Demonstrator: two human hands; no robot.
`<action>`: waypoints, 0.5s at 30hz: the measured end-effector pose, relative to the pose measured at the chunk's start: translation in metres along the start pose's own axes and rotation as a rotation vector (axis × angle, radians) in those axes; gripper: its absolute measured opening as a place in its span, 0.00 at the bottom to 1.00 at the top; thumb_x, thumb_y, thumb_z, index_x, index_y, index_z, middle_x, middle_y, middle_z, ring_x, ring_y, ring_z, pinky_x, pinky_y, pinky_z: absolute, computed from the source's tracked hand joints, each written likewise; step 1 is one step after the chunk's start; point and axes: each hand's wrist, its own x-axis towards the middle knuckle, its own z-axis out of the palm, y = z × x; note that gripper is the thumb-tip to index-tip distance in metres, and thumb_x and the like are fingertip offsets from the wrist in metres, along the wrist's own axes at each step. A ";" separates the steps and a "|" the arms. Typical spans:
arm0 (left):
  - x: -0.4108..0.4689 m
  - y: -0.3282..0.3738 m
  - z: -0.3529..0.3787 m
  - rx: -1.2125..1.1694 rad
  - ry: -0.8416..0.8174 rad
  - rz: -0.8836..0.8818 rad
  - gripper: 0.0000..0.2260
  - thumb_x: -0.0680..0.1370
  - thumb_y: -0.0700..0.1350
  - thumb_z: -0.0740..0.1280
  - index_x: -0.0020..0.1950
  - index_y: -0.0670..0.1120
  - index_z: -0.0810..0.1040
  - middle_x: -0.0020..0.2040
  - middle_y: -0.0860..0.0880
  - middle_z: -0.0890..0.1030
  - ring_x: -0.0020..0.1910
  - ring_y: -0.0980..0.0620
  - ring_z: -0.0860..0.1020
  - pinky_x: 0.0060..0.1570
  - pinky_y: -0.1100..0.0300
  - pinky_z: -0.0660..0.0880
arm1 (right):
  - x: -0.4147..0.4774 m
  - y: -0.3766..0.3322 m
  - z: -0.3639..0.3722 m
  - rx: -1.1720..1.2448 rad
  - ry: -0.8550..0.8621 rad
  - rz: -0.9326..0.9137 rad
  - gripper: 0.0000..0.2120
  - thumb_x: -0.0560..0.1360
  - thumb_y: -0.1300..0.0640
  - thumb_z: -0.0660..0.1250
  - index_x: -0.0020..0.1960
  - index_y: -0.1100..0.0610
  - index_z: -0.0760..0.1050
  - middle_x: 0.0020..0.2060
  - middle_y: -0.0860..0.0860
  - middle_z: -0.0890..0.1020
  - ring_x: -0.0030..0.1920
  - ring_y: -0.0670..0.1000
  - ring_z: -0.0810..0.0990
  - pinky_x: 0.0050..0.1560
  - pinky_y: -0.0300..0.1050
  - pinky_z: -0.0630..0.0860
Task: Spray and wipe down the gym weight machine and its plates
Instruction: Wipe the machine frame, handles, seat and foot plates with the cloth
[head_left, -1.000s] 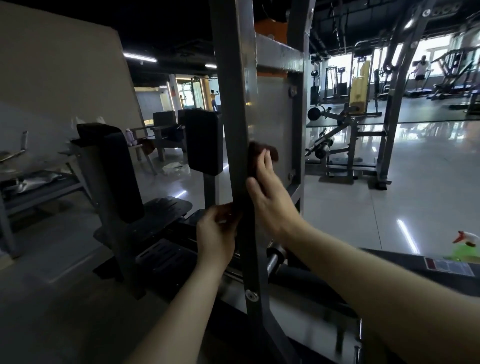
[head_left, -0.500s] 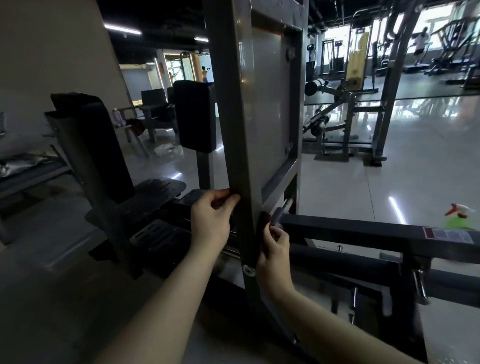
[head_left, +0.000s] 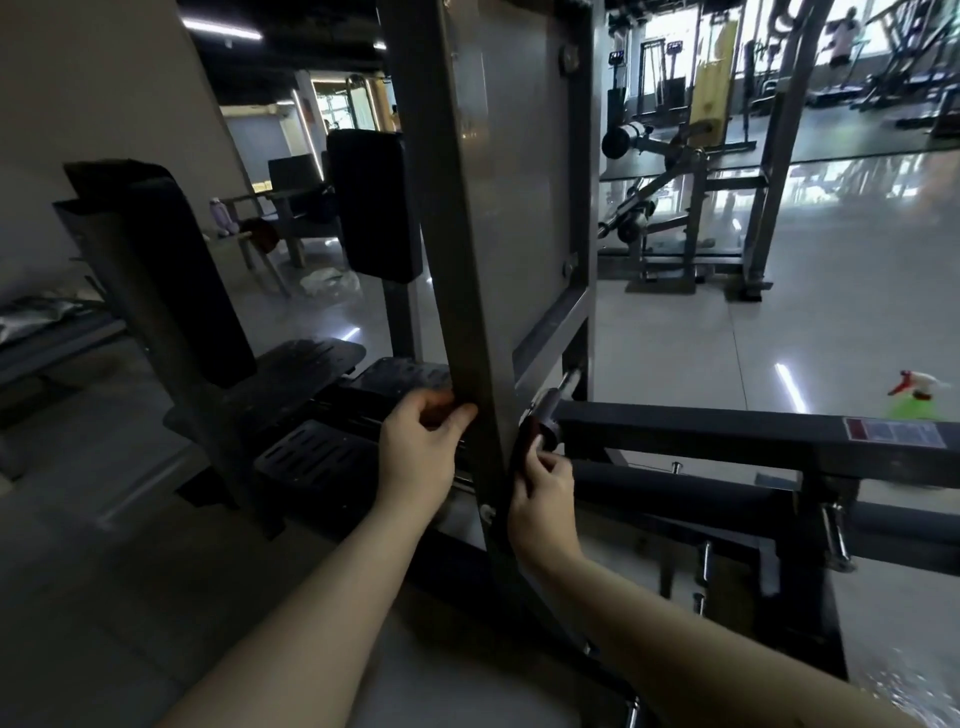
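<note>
The gym weight machine fills the middle of the view, its grey steel upright (head_left: 467, 260) leaning slightly and running from top to bottom, with a flat grey panel (head_left: 524, 182) bolted behind it. The metal looks dull and scuffed. The left hand (head_left: 421, 452) grips the upright's left edge, fingers curled round it. The right hand (head_left: 543, 499) pinches a dark reddish-brown cloth (head_left: 529, 441) against the upright's right side, just below a chrome peg (head_left: 550, 410). From there a black beam (head_left: 701, 436) runs right, bearing a red and white label (head_left: 893, 434) whose writing is too small to read. A green spray bottle (head_left: 917, 400) with a red and white trigger shows just beyond the beam. To the left stand black pads (head_left: 374, 202) and slotted foot plates (head_left: 311, 452)
</note>
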 end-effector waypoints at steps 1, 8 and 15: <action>-0.002 -0.004 0.000 0.009 -0.018 -0.011 0.06 0.76 0.45 0.76 0.51 0.53 0.82 0.47 0.56 0.84 0.45 0.66 0.81 0.41 0.75 0.73 | -0.002 0.002 0.001 0.022 -0.006 0.053 0.19 0.83 0.57 0.59 0.73 0.48 0.69 0.63 0.48 0.66 0.64 0.52 0.73 0.68 0.55 0.75; -0.002 -0.010 0.002 0.064 -0.043 -0.014 0.07 0.76 0.45 0.75 0.52 0.51 0.81 0.44 0.59 0.81 0.42 0.67 0.79 0.40 0.78 0.71 | 0.015 -0.052 -0.008 0.240 0.148 -0.022 0.17 0.84 0.60 0.62 0.72 0.54 0.72 0.59 0.47 0.68 0.60 0.43 0.73 0.56 0.24 0.72; -0.002 -0.024 0.006 0.096 -0.003 0.005 0.06 0.76 0.45 0.76 0.50 0.49 0.81 0.44 0.57 0.82 0.44 0.65 0.79 0.41 0.78 0.69 | -0.012 0.034 0.015 0.040 0.092 0.000 0.20 0.82 0.65 0.62 0.73 0.54 0.74 0.61 0.50 0.69 0.62 0.51 0.75 0.64 0.35 0.70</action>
